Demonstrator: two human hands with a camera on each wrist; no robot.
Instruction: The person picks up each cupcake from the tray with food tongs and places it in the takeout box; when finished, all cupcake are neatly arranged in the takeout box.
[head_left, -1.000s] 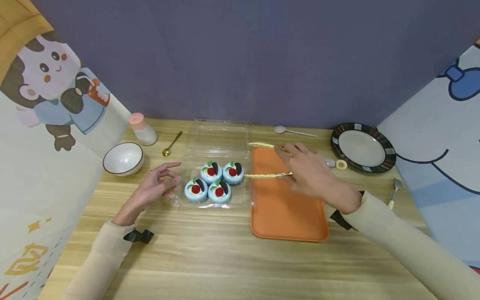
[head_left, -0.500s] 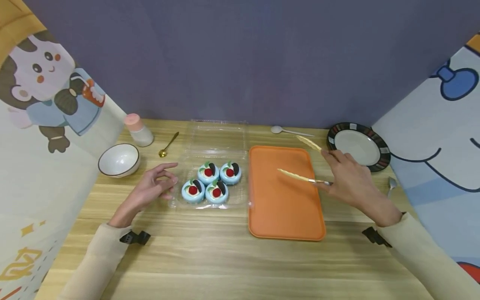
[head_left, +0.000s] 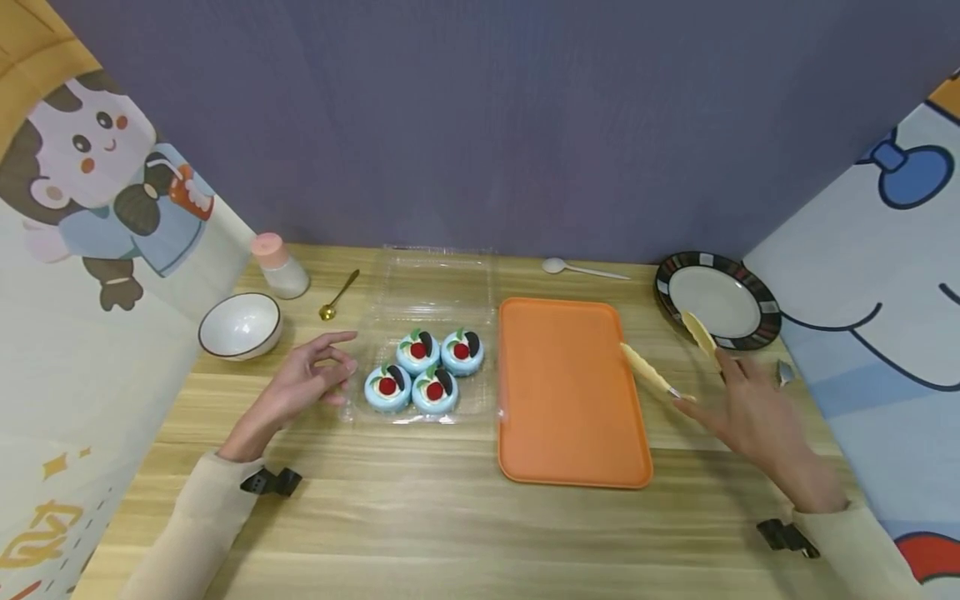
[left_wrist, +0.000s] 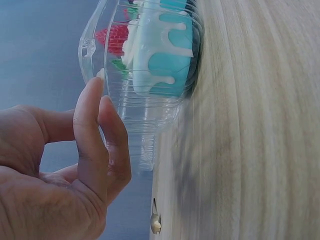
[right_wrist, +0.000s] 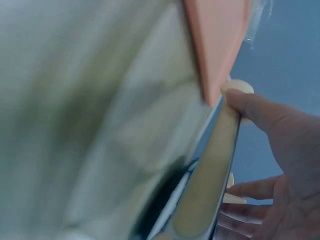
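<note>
My right hand [head_left: 757, 412] holds a pair of tongs [head_left: 648, 371] with cream-coloured ends, its two arms spread apart, over the table right of the orange tray [head_left: 573, 400]. In the right wrist view the thumb lies along one arm of the tongs [right_wrist: 217, 155]. My left hand [head_left: 300, 379] stays at the left side of a clear plastic box [head_left: 480, 404] with its lid folded back. Its bent fingertips are right at the box rim in the left wrist view. Inside the box sit several blue cupcakes [head_left: 435, 390] topped with red berries and green leaves.
A black-rimmed plate [head_left: 757, 333] stands at the back right, near the tongs. A metal utensil [head_left: 784, 372] lies by my right hand. Behind are a white spoon [head_left: 585, 270], a small gold spoon [head_left: 339, 296], a pink-lidded jar [head_left: 281, 267] and a white bowl [head_left: 238, 327].
My right hand has moved right and towards me with the tongs, from beside the cupcakes across the tray to its right side. The left hand keeps its place at the box.
</note>
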